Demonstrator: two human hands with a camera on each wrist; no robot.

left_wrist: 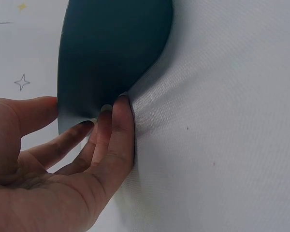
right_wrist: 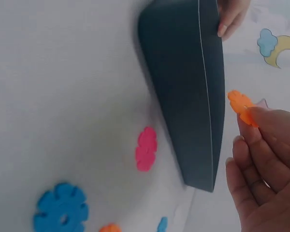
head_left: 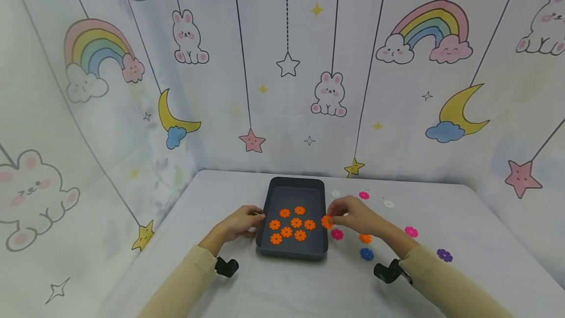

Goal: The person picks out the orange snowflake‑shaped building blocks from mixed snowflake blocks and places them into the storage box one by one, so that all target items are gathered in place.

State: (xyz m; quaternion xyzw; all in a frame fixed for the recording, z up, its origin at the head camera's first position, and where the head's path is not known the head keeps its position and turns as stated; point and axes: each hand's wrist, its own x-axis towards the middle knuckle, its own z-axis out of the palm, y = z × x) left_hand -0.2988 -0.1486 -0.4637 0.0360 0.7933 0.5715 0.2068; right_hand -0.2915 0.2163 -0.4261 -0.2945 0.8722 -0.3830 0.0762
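Note:
A dark grey baking tray [head_left: 291,254] lies on the white cloth, with several orange flower-shaped plastic discs [head_left: 296,223] spread over its bottom. My left hand [head_left: 242,222] holds the tray's left side. In the left wrist view its thumb is at the rim and its fingers [left_wrist: 121,130] press against the outer wall. Between thumb and forefinger, my right hand [head_left: 353,214] pinches one more orange disc [right_wrist: 240,102]. That disc is at the tray's right rim in the head view, and the right wrist view shows it raised beside the wall.
Right of the tray lie loose discs: pink ones [head_left: 337,234], a blue one [head_left: 367,254], an orange one [head_left: 365,239], a purple one [head_left: 445,255] and white ones [head_left: 388,204]. A patterned curtain [head_left: 287,112] hangs behind the table [head_left: 229,185].

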